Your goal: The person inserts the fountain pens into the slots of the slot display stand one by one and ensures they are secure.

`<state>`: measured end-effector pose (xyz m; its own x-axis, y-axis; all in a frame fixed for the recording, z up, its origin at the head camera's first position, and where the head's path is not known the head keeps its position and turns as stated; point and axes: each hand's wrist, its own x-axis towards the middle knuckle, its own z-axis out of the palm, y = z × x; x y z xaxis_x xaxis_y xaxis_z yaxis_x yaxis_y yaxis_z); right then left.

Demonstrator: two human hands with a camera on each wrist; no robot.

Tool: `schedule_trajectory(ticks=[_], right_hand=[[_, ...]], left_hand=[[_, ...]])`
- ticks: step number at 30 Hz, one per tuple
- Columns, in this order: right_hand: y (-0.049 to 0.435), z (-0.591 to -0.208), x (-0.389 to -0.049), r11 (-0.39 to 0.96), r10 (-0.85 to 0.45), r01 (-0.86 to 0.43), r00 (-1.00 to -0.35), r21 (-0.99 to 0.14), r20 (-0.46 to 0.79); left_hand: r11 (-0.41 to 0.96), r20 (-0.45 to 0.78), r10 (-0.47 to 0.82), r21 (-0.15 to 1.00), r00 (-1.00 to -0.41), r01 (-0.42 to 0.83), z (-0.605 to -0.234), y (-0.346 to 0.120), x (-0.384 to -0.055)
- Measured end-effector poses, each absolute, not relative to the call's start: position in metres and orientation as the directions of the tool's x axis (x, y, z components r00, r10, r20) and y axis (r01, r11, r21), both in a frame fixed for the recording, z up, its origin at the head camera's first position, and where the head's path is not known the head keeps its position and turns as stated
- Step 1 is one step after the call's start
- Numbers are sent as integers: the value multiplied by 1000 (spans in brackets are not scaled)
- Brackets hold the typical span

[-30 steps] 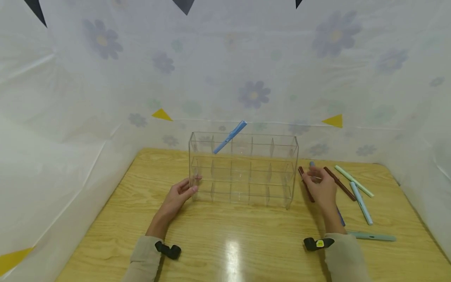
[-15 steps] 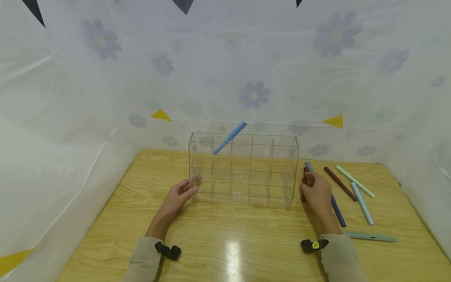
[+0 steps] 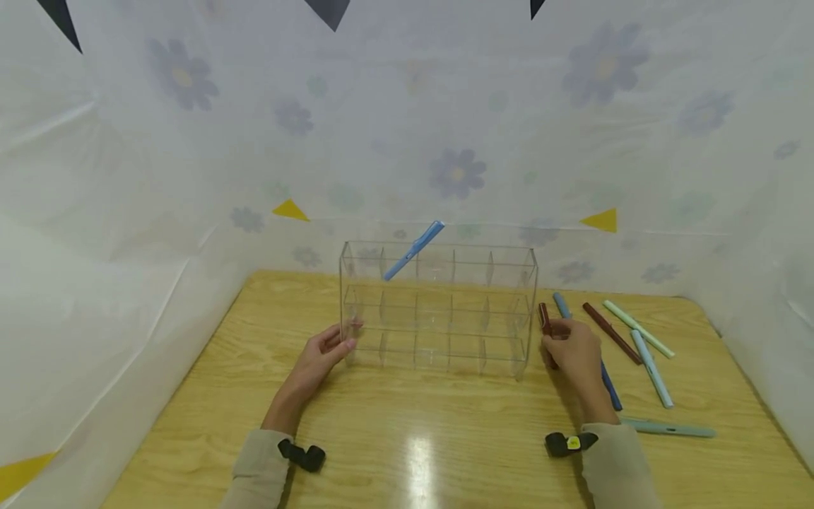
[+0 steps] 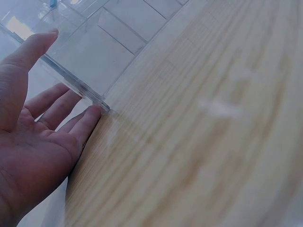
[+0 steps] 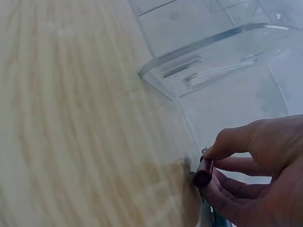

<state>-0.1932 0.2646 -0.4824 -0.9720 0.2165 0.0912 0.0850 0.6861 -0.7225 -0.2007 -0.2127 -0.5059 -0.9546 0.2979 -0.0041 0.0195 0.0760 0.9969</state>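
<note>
Leaning blue pen in clear organizer

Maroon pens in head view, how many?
2: one maroon pen pinched in the right hand, the other on the table, right of that hand. The hand could hide more.

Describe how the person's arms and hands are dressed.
The left sleeve and right sleeve are plain beige, ending short of the hands. A small black device sits at each wrist, left and right; the right one bears a yellow patch. The left hand and right hand are gloveless.
</note>
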Motion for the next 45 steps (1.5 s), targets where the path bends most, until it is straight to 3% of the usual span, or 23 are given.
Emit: schedule_trajectory(ticks=[9, 18, 26, 32, 45], right_hand=[[272, -471, -190, 460, 258, 72, -965, -885, 55], [278, -456, -189, 161, 124, -28, -991, -987, 49], [276, -442, -184, -4, 83, -146, -986, -989, 145], [269, -422, -175, -149, 119, -238, -968, -960, 221], [261, -386, -166, -273, 286, -405, -900, -873, 329]], left_hand=[[84, 2, 305, 996, -952, 29, -509, -214, -198], [89, -14, 294, 996, -956, 13, -508, -215, -198], [94, -8, 299, 995, -954, 22, -507, -215, -197], [105, -27, 287, 995, -957, 3, -506, -215, -196], [118, -34, 279, 993, -960, 0, -504, -213, -198]])
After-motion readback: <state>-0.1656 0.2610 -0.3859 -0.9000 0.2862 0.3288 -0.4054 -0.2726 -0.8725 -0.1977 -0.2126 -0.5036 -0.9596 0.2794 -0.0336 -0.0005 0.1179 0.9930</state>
